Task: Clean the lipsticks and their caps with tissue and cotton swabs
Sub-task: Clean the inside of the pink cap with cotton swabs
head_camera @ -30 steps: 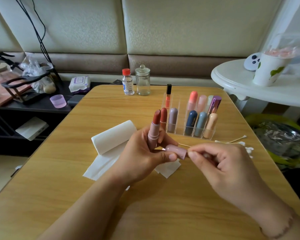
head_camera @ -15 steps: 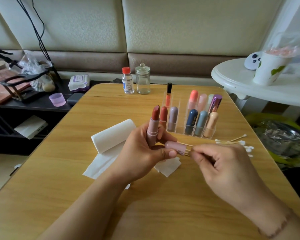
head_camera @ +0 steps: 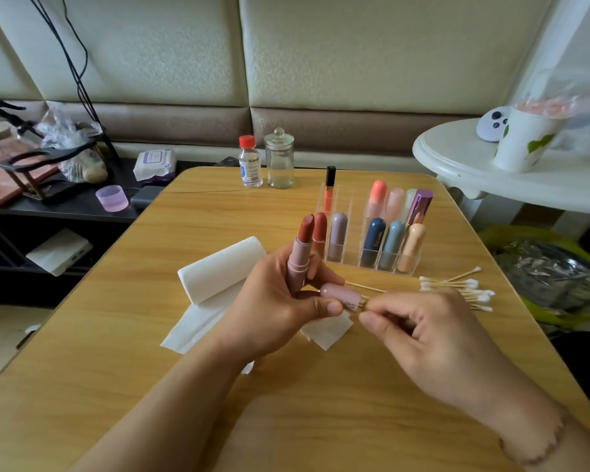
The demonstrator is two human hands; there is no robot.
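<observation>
My left hand (head_camera: 273, 308) holds an open pink lipstick (head_camera: 300, 257) upright, its brick-red tip showing, and pinches the matching pink cap (head_camera: 341, 297) sideways under the thumb. My right hand (head_camera: 430, 338) pinches a cotton swab (head_camera: 364, 300) whose end sits in the cap's open mouth. White tissue (head_camera: 218, 274) lies folded on the table behind my left hand. A loose pile of cotton swabs (head_camera: 464, 289) lies to the right. A clear organizer (head_camera: 355, 260) behind my hands holds several capped lipsticks.
A small red-capped bottle (head_camera: 250, 161) and a glass jar (head_camera: 279, 159) stand at the wooden table's (head_camera: 150, 386) far edge. A white round side table (head_camera: 491, 178) with a paper cup stands at right. A dark shelf with clutter is at left.
My right hand has drawn slightly back and down, and the swab's stick now shows at the cap's mouth. My left hand has barely moved.
</observation>
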